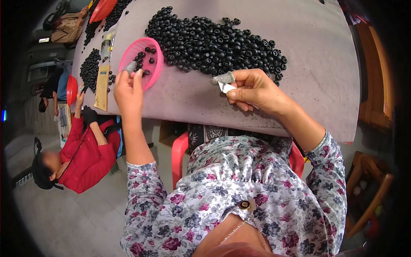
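My left hand (pixel 129 92) is over the near rim of a pink plastic basket (pixel 159 64). A grey wrap (pixel 131 67) covers one of its fingertips. Its fingers and thumb are drawn together beside several black round pieces (pixel 139 57) in the basket; whatever they may pinch is hidden. In my right hand (pixel 259 92), a small white pointed piece (pixel 226 87) is gripped between thumb and fingers, with a dark edge showing. Another grey wrap (pixel 223 78) sheathes that index finger. Just beyond lies a large heap of black, bead-like rounds with hollow centres (pixel 214 45).
A grey cloth-covered table (pixel 308 77) carries dark specks. At left are a tan card box (pixel 102 88), a smaller black heap (pixel 90 70) and a red basket (pixel 72 90). A co-worker in red (pixel 92 160) sits left. A wooden chair (pixel 368 188) stands right.
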Motion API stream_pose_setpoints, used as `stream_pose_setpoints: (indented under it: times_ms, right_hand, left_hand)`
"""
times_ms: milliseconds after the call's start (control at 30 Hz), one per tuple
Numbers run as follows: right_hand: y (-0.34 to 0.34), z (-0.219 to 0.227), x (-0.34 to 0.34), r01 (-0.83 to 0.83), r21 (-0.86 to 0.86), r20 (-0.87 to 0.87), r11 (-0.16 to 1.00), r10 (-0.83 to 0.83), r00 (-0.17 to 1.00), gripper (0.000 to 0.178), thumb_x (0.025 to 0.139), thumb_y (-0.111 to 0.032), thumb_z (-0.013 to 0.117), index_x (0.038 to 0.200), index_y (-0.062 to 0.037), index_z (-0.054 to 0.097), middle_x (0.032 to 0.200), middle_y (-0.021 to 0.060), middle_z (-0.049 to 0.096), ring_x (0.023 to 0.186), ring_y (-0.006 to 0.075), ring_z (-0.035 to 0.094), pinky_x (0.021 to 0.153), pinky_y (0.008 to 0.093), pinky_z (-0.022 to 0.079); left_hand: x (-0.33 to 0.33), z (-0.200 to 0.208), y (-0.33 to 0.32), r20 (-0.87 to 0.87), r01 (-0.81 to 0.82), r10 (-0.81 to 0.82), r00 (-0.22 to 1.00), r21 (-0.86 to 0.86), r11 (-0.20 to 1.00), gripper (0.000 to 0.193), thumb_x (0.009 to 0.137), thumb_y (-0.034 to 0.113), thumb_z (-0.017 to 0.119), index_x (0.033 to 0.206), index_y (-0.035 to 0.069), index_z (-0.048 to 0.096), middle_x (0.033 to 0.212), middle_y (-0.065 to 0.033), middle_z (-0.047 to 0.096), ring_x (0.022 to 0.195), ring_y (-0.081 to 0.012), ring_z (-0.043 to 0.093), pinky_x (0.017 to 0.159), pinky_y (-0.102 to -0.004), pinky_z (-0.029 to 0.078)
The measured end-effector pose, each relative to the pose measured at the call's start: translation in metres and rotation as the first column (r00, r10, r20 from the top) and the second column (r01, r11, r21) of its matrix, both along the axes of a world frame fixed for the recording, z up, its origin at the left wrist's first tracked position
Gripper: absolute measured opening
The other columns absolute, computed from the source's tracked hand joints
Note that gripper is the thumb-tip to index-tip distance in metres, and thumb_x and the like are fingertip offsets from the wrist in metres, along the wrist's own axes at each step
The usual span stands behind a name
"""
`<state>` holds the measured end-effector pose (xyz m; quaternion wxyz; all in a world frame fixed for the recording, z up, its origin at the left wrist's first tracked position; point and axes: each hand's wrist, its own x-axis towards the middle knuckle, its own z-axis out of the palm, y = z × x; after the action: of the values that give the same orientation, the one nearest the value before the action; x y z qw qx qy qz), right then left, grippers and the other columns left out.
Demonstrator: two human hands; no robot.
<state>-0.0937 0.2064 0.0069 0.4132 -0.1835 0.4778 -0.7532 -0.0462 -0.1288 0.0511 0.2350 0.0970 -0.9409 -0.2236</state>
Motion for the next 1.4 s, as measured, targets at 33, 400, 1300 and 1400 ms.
stream_pose_setpoints:
  times_ms: [33, 400, 1300, 1400]
  right_hand:
    - [0.001, -0.001, -0.001, 0.004, 0.000, -0.005, 1.000, -0.004, 1.000, 0.015, 0.092, -0.008, 0.066, 0.104, -0.0008, 0.068, 0.072, -0.0014, 0.062, 0.052, 0.0023, 0.052, 0.044, 0.0189, 0.037]
    - [0.001, 0.004, 0.001, 0.000, 0.020, 0.013, 1.000, 0.000, 1.000, 0.019, 0.091, -0.006, 0.066, 0.109, -0.0002, 0.068, 0.073, -0.0011, 0.062, 0.053, 0.0025, 0.052, 0.045, 0.0189, 0.037]
    - [0.001, -0.001, 0.000, -0.017, 0.040, -0.024, 0.999, 0.018, 1.000, 0.014, 0.092, -0.011, 0.067, 0.102, -0.0019, 0.068, 0.073, -0.0017, 0.063, 0.053, 0.0021, 0.053, 0.045, 0.0182, 0.038]
    - [0.002, -0.002, 0.000, -0.016, 0.036, -0.035, 0.999, 0.017, 0.999, 0.015, 0.091, -0.011, 0.067, 0.103, -0.0014, 0.068, 0.072, -0.0015, 0.063, 0.053, 0.0022, 0.053, 0.045, 0.0180, 0.037]
  left_hand:
    - [0.001, -0.005, 0.011, 0.023, 0.008, -0.007, 1.000, -0.040, 0.999, 0.015, 0.091, 0.012, 0.069, 0.090, -0.002, 0.063, 0.076, -0.0068, 0.054, 0.062, -0.0150, 0.054, 0.059, -0.0310, 0.044]
    - [-0.014, -0.033, 0.070, 0.196, 0.318, -0.306, 0.932, -0.031, 0.948, 0.021, 0.082, 0.009, 0.074, 0.084, 0.000, 0.055, 0.081, -0.0125, 0.057, 0.068, -0.0290, 0.060, 0.060, -0.0391, 0.047]
    - [-0.011, -0.024, 0.080, 0.303, 0.342, -0.325, 0.896, -0.002, 0.940, 0.025, 0.082, 0.018, 0.076, 0.079, 0.000, 0.059, 0.076, -0.0127, 0.057, 0.065, -0.0312, 0.059, 0.058, -0.0406, 0.047]
    - [-0.013, -0.030, 0.075, 0.278, 0.366, -0.334, 0.901, -0.070, 0.928, 0.025, 0.082, 0.018, 0.076, 0.080, 0.000, 0.059, 0.077, -0.0116, 0.058, 0.065, -0.0291, 0.060, 0.058, -0.0398, 0.047]
